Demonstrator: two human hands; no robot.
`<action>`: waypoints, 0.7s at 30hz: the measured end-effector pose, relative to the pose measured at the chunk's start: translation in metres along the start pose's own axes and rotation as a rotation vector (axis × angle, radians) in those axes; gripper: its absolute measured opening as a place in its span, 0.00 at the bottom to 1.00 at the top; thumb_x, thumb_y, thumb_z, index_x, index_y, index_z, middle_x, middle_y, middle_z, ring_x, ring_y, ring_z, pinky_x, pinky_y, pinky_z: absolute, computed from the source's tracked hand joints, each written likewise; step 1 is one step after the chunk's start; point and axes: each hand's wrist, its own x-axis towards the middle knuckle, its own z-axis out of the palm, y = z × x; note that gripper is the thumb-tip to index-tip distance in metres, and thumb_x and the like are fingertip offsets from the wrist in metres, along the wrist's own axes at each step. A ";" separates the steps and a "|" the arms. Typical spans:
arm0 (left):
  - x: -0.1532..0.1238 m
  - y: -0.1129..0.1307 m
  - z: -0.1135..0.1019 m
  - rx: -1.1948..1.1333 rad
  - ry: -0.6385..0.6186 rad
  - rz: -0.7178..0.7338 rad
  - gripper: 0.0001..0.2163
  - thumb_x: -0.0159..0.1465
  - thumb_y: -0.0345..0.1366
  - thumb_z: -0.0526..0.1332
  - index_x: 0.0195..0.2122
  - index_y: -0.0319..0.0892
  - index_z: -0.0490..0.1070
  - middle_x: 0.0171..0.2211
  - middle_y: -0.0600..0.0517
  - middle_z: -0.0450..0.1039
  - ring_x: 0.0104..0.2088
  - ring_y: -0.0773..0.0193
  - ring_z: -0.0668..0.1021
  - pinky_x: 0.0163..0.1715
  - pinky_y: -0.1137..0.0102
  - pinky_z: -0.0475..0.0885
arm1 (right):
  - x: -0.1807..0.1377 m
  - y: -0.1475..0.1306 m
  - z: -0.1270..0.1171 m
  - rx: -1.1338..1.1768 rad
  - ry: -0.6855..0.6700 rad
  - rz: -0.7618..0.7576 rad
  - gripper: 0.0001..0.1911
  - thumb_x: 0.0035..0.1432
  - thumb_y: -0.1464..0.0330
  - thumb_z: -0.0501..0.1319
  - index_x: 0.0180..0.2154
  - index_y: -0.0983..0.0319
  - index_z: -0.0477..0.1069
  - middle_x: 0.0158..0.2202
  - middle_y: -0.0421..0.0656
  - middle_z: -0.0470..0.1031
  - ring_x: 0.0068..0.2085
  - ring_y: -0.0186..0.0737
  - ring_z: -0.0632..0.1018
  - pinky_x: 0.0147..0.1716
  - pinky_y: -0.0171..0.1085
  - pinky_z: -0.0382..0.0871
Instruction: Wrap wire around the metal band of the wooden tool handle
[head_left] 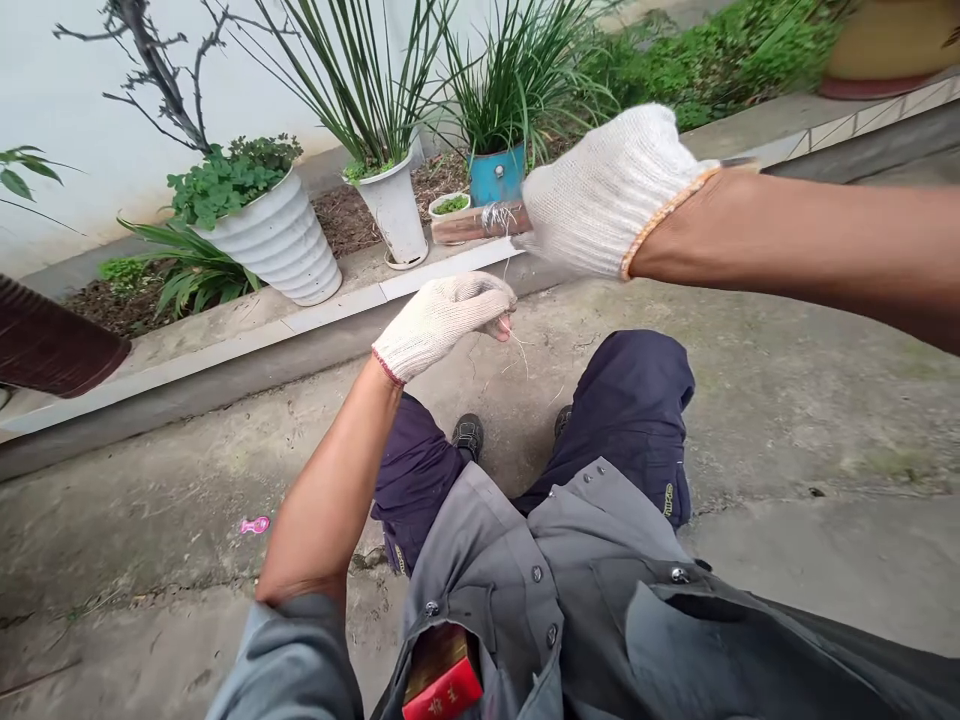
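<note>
We seem to be stripping pale strands [516, 350] off a brown stick [469, 226]. Our right hand [611, 190] clenches the stick just below the blue pot [496, 176], its long axis near level and its free end pointing left. Our left hand [442, 318], further below the pot, pinches the strands. The next pull calls for a steady right grip.

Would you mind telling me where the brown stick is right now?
The brown stick is at upper centre of the head view, gripped in the gloved right hand, just below the blue pot and beside the white pot.
</note>
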 end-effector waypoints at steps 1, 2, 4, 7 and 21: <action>-0.001 0.001 -0.001 0.009 0.028 -0.011 0.11 0.72 0.40 0.62 0.43 0.37 0.77 0.38 0.45 0.83 0.37 0.64 0.84 0.39 0.71 0.79 | 0.000 0.001 -0.004 -0.110 0.075 -0.017 0.25 0.65 0.59 0.63 0.22 0.62 0.58 0.18 0.51 0.72 0.57 0.62 0.82 0.50 0.54 0.72; -0.002 0.002 -0.002 0.029 0.047 -0.023 0.11 0.72 0.41 0.62 0.44 0.37 0.78 0.38 0.45 0.83 0.38 0.64 0.84 0.39 0.71 0.79 | 0.000 0.002 -0.007 -0.206 0.133 -0.045 0.24 0.66 0.57 0.63 0.23 0.62 0.60 0.20 0.51 0.74 0.54 0.63 0.83 0.49 0.54 0.73; -0.006 0.004 -0.006 0.087 0.065 -0.040 0.12 0.73 0.42 0.61 0.46 0.37 0.79 0.38 0.45 0.83 0.38 0.63 0.84 0.38 0.72 0.79 | 0.000 0.005 -0.009 -0.260 0.170 -0.081 0.24 0.68 0.52 0.61 0.28 0.61 0.63 0.27 0.54 0.78 0.51 0.64 0.85 0.49 0.54 0.75; -0.011 0.003 -0.012 0.157 0.063 -0.015 0.14 0.72 0.44 0.61 0.46 0.38 0.80 0.37 0.47 0.83 0.37 0.64 0.83 0.37 0.71 0.78 | 0.002 0.011 -0.005 -0.181 0.116 -0.080 0.27 0.69 0.46 0.58 0.30 0.61 0.64 0.33 0.58 0.80 0.50 0.64 0.84 0.49 0.55 0.76; -0.026 0.011 -0.028 0.511 0.106 0.132 0.14 0.74 0.41 0.57 0.48 0.42 0.81 0.52 0.48 0.83 0.52 0.57 0.82 0.59 0.62 0.75 | 0.010 0.018 -0.015 0.379 -0.227 -0.321 0.30 0.65 0.39 0.63 0.35 0.61 0.72 0.25 0.42 0.73 0.26 0.37 0.74 0.27 0.36 0.62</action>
